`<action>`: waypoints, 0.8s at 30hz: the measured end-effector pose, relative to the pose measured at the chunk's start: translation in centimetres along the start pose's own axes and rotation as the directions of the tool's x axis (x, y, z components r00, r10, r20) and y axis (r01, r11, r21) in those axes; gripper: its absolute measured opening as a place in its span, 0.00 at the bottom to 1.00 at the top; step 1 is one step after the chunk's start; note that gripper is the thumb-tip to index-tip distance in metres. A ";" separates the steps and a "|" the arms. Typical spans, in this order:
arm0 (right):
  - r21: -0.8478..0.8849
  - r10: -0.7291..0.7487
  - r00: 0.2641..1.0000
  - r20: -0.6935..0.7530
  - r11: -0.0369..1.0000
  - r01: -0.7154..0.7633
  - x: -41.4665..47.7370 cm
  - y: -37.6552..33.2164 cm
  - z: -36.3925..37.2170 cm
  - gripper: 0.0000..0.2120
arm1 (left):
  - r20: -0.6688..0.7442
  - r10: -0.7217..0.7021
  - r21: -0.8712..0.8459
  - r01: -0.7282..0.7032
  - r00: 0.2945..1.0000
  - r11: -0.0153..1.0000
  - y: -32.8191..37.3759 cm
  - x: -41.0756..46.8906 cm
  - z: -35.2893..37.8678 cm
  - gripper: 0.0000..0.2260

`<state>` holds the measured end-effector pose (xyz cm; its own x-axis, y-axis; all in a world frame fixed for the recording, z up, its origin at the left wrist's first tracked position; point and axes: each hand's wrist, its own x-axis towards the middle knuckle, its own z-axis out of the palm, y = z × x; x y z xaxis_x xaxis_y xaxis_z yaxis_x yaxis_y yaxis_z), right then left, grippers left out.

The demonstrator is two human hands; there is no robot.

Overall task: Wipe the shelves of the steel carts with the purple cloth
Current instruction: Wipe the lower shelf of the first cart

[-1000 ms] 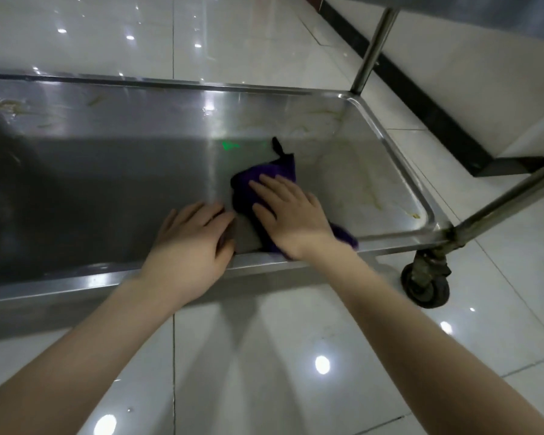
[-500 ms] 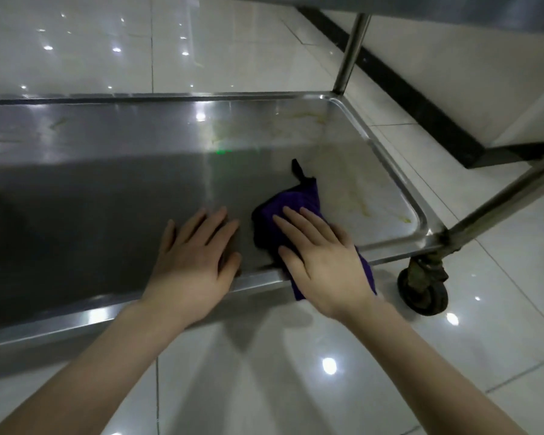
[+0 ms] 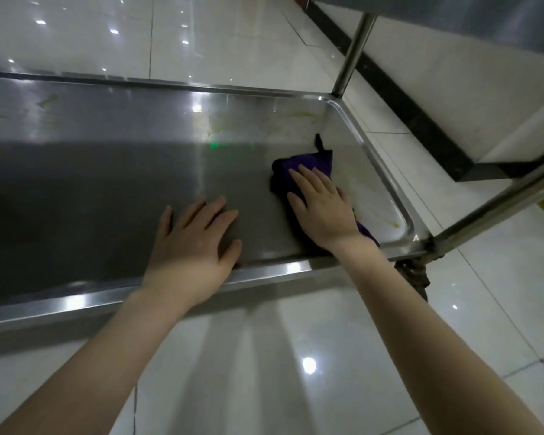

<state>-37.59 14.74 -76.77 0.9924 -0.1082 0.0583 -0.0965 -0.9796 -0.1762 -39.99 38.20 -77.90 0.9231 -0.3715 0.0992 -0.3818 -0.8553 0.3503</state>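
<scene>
Purple cloth [image 3: 307, 164] lies bunched on steel cart's lower shelf [image 3: 107, 183], nr right corner. Right hand [image 3: 322, 211] presses it w/ fingers flat, no grip. Left hand [image 3: 190, 246] rests flat on shelf, holding nothing. Cloth prob soft, light, slides easily; press palm mid-cloth.

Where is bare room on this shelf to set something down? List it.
Free: the stretch of shelf left of the left hand, back to the far rim; the strip between left hand and purple cloth. Crowded: the near right corner, where the right hand presses the cloth.
</scene>
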 end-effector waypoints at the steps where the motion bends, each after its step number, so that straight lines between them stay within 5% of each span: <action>1: -0.006 -0.031 0.999 -0.016 1.000 0.031 -3.0 0.4 0.3 0.25 | -0.005 0.001 0.001 -0.001 1.000 1.000 0.0 -0.2 0.0 0.22; 6: 0.005 -0.073 0.997 -0.010 0.997 0.073 -4.0 2.7 0.4 0.25 | -0.013 0.003 0.015 -0.003 1.000 1.000 0.3 -0.2 0.1 0.22; 12: 0.040 0.224 0.974 -0.044 0.974 -0.223 8.2 6.4 -0.8 0.25 | -0.006 -0.006 -0.007 0.006 1.000 1.000 0.3 -0.1 -0.1 0.22; 20: -0.015 -0.024 1.000 0.003 1.000 0.024 -6.7 6.9 -0.5 0.26 | -0.017 -0.017 -0.026 0.016 1.000 1.000 0.2 -0.3 -0.1 0.22; 24: -0.056 -0.030 0.999 0.020 0.998 0.031 -2.0 8.7 -1.6 0.24 | -0.027 -0.009 -0.033 0.008 1.000 0.999 0.5 -0.2 -0.2 0.21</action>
<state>-40.56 6.13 -76.88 0.9962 -0.0750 0.0436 -0.0693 -0.9905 -0.1188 -40.37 37.96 -77.58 0.9272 -0.3545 0.1209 -0.3731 -0.8458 0.3814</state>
